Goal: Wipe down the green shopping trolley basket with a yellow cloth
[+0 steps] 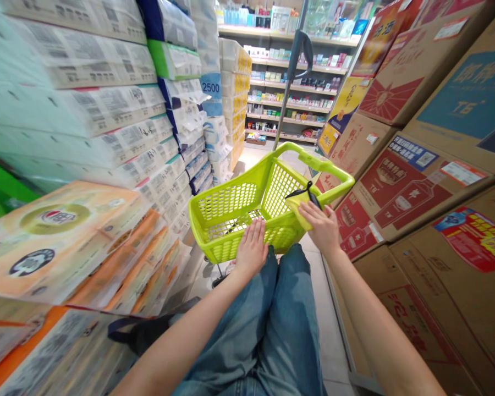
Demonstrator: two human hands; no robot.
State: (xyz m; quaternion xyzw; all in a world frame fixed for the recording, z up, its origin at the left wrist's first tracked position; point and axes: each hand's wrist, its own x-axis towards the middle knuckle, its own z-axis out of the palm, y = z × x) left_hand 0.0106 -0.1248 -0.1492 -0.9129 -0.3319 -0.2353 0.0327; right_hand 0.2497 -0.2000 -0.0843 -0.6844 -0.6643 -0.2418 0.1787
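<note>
A lime-green plastic shopping basket point(226, 192) with perforated walls stands in front of my knees. Its long raised handle point(334, 170) sticks out at the right. My left hand point(251, 250) lies on the near rim with its fingers stretched out and together, holding nothing. In my right hand point(324, 225) is a yellow cloth point(299, 206) with black edging, pressed to the basket's right side below the handle. Part of the cloth is hidden beneath the fingers. Through the wall holes, some of the basket's floor shows.
Wrapped paper packs point(119, 110) are stacked high at left, with an orange carton point(58, 236) nearer me. Cardboard boxes point(408, 192) form a wall at right. Behind the basket rises a dark pole with a looped grip point(305, 52); stocked shelves point(301, 85) stand beyond.
</note>
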